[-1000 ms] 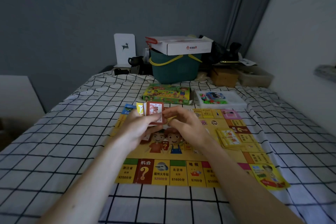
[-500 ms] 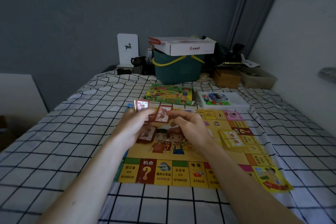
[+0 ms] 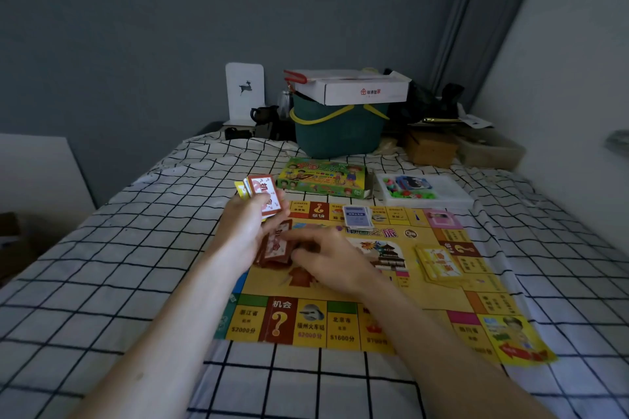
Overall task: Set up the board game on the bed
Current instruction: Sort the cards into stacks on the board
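The step in hand looked to be sorting the game's cards into piles on the board (image 3: 439, 296), a yellow sheet that lay flat on the checked bed (image 3: 102, 282) across the middle and lower right of the frame. The left hand (image 3: 248, 231), just left of centre, held a fanned packet of cards (image 3: 263, 194) upright, its grip pinched on them with the thumb across the red-backed front card; yellow cards showed behind it. The right hand (image 3: 326, 258), at centre, lay low on the board with its fingers curled onto a small red-brown pile (image 3: 275, 245), apparently setting a card down or squaring the pile; motion blur hid whether its grip was pinching a card or only pressing on it. The next move probably called for taking another card from the left hand's packet and matching it by colour to a pile. Three card piles could be counted on the board: the red-brown one under the right hand, one blue pile (image 3: 357, 216) near the board's far edge, and one yellow pile (image 3: 440, 264) at right of centre. Beyond the board, above centre, lay one green game box (image 3: 321, 177) and one white tray of small coloured pieces (image 3: 425, 189), too small to count.
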